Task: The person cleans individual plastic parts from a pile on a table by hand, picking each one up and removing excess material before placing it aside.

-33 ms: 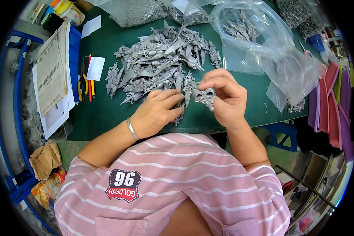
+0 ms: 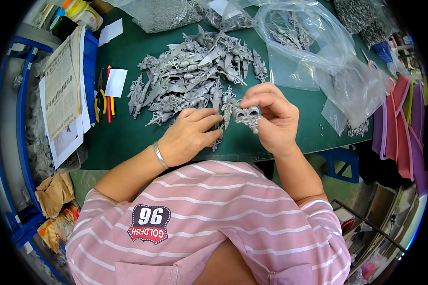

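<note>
Right hand (image 2: 271, 116) pinches one ornate grey casting (image 2: 248, 116), apparently under inspection. Left hand (image 2: 190, 135) rests loosely curled on the pile of castings (image 2: 190, 78), gripping nothing discernible. Next move likely calls for a steady two-handed hold.

green-topped table (image 2: 128, 137), blue stool (image 2: 340, 164) beneath, blue shelving (image 2: 14, 142) alongside.

metal castings (image 2: 195, 76) lying heaped mid-table (image 2: 128, 137) | papers (image 2: 64, 90) sitting left of them | plastic bags (image 2: 318, 52) lying right | pens (image 2: 108, 97) lying between papers and heap
</note>
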Demonstrator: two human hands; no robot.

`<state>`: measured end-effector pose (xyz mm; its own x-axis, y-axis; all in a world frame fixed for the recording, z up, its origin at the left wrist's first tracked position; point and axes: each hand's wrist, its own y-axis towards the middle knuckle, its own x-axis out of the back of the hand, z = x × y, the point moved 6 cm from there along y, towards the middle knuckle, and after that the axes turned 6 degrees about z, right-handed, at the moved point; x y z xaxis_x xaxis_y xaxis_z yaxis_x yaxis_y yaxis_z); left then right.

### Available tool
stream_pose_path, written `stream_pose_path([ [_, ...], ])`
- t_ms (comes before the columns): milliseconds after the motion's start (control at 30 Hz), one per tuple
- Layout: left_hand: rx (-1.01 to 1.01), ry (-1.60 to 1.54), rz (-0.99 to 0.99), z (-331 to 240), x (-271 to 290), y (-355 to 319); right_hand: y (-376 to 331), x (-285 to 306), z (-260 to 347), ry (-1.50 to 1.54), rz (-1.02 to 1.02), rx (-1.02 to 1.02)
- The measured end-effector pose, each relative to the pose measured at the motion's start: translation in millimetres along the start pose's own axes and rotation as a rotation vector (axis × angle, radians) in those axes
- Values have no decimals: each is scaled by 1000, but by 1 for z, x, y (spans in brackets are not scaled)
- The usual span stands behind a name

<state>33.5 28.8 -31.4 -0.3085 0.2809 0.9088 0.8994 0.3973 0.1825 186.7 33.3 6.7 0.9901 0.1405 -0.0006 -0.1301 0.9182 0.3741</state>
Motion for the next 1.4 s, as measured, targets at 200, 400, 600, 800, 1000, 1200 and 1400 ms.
stream_pose_path([
  [200, 1, -116, -125, 0, 15, 5, 4, 7, -2, -59, -85, -57],
  [400, 479, -848, -548, 44, 23, -10, 48, 120, -30, 120, -593, -154],
  [600, 785, -1486, -672, 60, -1, -27, 35, 94, -42, -532, -247, -342],
  [800, 789, -1278, -611, 57, 0, -25, -9, -11, -52, -1076, 149, -329],
  [1000, 654, -855, -506, 46, 13, -14, -13, 0, -55, -791, 45, -386],
  [1200, 584, -683, -548, 31, 27, -9, -17, 0, -30, -534, -97, -215],
  [1400, 706, -1559, -455, 29, -1, 1, -19, -15, -3, -394, -158, 31],
])
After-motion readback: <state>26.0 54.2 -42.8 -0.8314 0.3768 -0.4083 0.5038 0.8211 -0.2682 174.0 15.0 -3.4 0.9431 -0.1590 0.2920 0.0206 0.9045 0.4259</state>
